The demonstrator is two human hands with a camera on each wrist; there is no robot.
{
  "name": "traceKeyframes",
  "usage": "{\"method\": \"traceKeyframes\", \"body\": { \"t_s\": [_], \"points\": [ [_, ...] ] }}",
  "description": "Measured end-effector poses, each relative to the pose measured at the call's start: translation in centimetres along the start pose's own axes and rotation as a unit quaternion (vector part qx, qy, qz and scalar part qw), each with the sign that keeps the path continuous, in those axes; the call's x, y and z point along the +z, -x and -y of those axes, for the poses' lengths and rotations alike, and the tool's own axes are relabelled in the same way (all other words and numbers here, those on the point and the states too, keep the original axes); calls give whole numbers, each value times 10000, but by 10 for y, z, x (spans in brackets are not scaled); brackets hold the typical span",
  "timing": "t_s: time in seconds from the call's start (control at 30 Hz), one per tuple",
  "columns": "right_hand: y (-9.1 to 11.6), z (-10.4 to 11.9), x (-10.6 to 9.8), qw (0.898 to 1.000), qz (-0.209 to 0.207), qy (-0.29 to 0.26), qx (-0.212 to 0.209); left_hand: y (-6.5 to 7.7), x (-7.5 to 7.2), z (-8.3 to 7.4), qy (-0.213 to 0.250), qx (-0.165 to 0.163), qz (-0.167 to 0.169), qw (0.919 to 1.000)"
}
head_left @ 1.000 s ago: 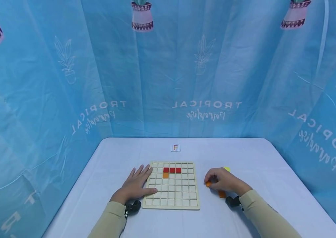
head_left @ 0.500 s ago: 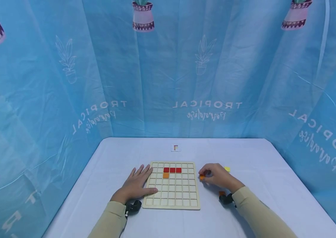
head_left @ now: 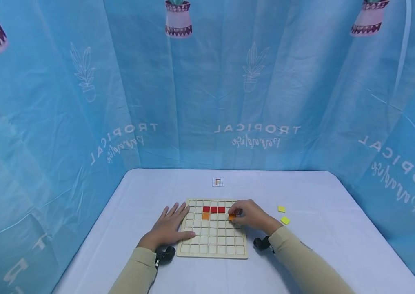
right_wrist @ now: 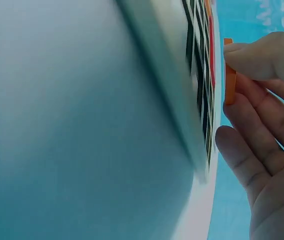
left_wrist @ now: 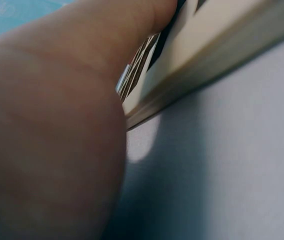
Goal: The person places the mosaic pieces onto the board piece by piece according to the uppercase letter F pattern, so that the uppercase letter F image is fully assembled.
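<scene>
A pale wooden grid board [head_left: 216, 249] lies on the table. Three red tiles [head_left: 213, 210] sit in a row in its cells, and an orange tile [head_left: 205, 216] occupies the cell just below the leftmost red one. My left hand [head_left: 168, 226] rests along the board's left edge, fingers spread and thumb over the rim. Over the right part of the board, my right hand [head_left: 253, 216] pinches another orange tile [right_wrist: 230, 87] between thumb and fingers. In the right wrist view that tile is held above the board's surface.
Two yellow tiles [head_left: 281, 208] lie on the white table [head_left: 163, 185] to the right of the right hand. A small card with a printed grid pattern [head_left: 218, 182] lies behind the board. Blue curtains [head_left: 200, 102] enclose the table's back and sides.
My right hand has moved left with the orange tile, from the table to above the board. Two yellow tiles now show fully; the orange tile near the right wrist is hidden. My left hand stays put.
</scene>
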State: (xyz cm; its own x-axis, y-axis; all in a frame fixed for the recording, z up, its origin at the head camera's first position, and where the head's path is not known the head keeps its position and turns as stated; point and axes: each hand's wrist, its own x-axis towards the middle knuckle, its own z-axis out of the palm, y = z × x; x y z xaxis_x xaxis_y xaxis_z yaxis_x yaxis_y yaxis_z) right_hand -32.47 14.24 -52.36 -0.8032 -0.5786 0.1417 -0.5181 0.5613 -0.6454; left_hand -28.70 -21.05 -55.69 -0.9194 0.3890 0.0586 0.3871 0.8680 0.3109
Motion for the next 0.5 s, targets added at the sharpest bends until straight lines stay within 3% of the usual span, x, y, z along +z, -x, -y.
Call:
{"method": "traceKeyframes", "body": {
  "t_s": [0.13, 0.5],
  "points": [
    [-10, 13, 12, 9998, 92, -13, -156, 0, -1, -1, -12, -20, 34, 10000],
    [-37, 51, 39, 9950, 403, 624, -667, 2, -3, -2, -83, -10, 82, 9999]
  ]
}}
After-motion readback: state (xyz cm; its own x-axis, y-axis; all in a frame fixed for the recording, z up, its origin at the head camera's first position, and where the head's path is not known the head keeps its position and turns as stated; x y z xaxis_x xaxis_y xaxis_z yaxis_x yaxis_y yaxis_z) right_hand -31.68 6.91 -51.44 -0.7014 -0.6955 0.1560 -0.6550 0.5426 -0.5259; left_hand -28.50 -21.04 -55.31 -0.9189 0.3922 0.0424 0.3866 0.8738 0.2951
